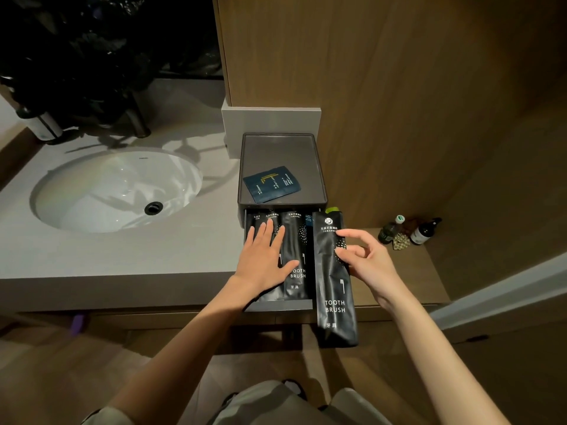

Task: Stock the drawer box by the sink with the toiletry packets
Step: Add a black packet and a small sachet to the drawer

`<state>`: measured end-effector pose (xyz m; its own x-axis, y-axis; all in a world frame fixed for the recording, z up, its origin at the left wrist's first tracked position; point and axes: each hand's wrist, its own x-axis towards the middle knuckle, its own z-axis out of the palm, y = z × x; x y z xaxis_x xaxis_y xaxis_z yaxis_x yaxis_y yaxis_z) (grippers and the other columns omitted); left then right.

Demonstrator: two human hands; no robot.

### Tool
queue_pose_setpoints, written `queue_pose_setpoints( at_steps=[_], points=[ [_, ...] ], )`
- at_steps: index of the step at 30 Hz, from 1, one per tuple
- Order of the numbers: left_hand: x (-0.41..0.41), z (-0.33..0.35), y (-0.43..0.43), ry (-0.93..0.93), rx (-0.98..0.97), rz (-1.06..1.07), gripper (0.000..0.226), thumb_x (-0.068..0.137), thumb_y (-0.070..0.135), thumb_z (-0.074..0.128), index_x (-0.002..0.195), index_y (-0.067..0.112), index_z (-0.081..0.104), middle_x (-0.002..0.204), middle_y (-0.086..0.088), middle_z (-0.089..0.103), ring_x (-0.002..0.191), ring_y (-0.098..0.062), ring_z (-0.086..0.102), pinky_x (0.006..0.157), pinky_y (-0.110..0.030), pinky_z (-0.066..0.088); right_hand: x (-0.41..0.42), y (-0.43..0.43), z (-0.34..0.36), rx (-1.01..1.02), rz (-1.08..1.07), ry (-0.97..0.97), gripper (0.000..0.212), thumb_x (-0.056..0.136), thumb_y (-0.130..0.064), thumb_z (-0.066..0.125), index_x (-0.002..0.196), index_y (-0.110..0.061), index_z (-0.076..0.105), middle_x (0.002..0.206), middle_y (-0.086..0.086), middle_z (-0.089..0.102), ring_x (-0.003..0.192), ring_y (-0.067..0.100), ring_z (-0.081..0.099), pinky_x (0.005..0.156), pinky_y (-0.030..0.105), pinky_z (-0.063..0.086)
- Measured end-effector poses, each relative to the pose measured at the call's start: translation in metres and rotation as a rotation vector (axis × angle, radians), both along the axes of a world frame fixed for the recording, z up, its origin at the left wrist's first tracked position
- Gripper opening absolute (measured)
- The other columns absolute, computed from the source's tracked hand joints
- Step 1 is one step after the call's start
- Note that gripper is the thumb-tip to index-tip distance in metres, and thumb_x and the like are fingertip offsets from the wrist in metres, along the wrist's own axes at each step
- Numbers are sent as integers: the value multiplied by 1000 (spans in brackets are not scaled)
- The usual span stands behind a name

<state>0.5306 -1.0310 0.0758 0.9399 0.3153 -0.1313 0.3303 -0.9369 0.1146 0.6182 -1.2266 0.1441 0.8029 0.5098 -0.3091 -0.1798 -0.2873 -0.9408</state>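
Drawer box (321, 167) beside sink (116, 191) — drawer out, part-stocked: toothbrush packets (296, 250) inside, left hand (264, 262) flat on them. Another packet (334, 289) at box's right front, pinched by right hand (368, 259) (not yet in). Blue sachet (271, 184) atop box.

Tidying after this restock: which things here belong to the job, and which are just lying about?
Job: drawer box, its open drawer, toothbrush packets under the left hand, toothbrush packet pinched by the right hand, blue packet on the box.
Lying about: green bottle, dark pump bottle, sink.
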Motion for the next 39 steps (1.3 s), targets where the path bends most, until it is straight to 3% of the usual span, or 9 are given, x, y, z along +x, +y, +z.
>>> queue_pose_setpoints(
  at_steps=[6, 13, 17, 20, 23, 26, 28, 34, 39],
  points=[
    [-1, -1, 1, -60, -43, -33, 76, 91, 64, 32, 151, 34, -4, 160, -15, -4, 146, -34, -10, 120, -45, 0, 4, 21, -5, -148, 38, -131, 29, 85, -6, 66, 103, -29, 65, 70, 9, 59, 64, 20, 49, 69, 30, 44],
    [11, 1, 11, 1, 111, -244, 64, 91, 68, 19, 149, 43, 9, 161, 1, -6, 147, -28, -13, 114, -62, -1, 14, 38, -7, -289, 6, -280, 28, 85, -7, 65, 101, -29, 67, 58, -6, 56, 49, 0, 48, 69, 22, 42],
    [26, 5, 23, 27, 228, -435, 80, 79, 79, 7, 149, 41, 15, 161, 4, 1, 147, -29, -8, 113, -62, -5, 19, 31, -11, -326, -26, -289, 33, 84, -7, 64, 93, -38, 68, 72, 4, 71, 64, 12, 63, 93, 38, 51],
    [34, 6, 29, 38, 280, -546, 89, 74, 84, 10, 149, 37, 19, 161, 3, 6, 148, -29, -4, 116, -55, -7, 23, 23, -19, -344, -49, -285, 44, 83, -4, 60, 83, -47, 68, 83, 8, 75, 74, 26, 69, 81, 50, 57],
    [34, 7, 29, 21, 311, -576, 95, 71, 86, 8, 149, 33, 21, 160, 2, 11, 148, -29, 1, 117, -54, -5, 22, 22, -21, -346, -49, -305, 49, 84, -1, 55, 81, -48, 68, 84, 5, 75, 80, 37, 69, 76, 49, 59],
    [32, 8, 28, 28, 303, -570, 95, 72, 85, 8, 149, 31, 21, 160, 2, 13, 148, -28, 0, 117, -55, -5, 21, 23, -19, -348, -29, -299, 44, 86, 2, 53, 88, -40, 68, 83, 0, 71, 63, 34, 64, 66, 35, 59],
    [31, 8, 28, 26, 303, -566, 95, 72, 85, 8, 149, 30, 21, 160, 1, 15, 148, -28, 0, 117, -55, -4, 21, 25, -18, -357, -5, -299, 40, 87, 2, 54, 91, -35, 68, 70, -10, 61, 53, 16, 51, 61, 22, 47],
    [23, 4, 37, -13, 298, -568, 91, 77, 83, 10, 148, 28, 27, 159, 1, 20, 148, -27, 6, 116, -57, -2, 19, 37, -12, -378, 17, -297, 33, 88, 0, 56, 104, -26, 70, 65, -10, 57, 63, 14, 50, 57, 15, 41],
    [12, 2, 41, 5, 271, -533, 93, 77, 80, 0, 152, 25, 7, 161, 3, 2, 148, -22, -1, 118, -53, -1, 16, 54, -15, -437, 21, -366, 32, 90, -3, 54, 107, -26, 70, 79, 3, 64, 58, 10, 53, 52, 10, 38]
  ],
)
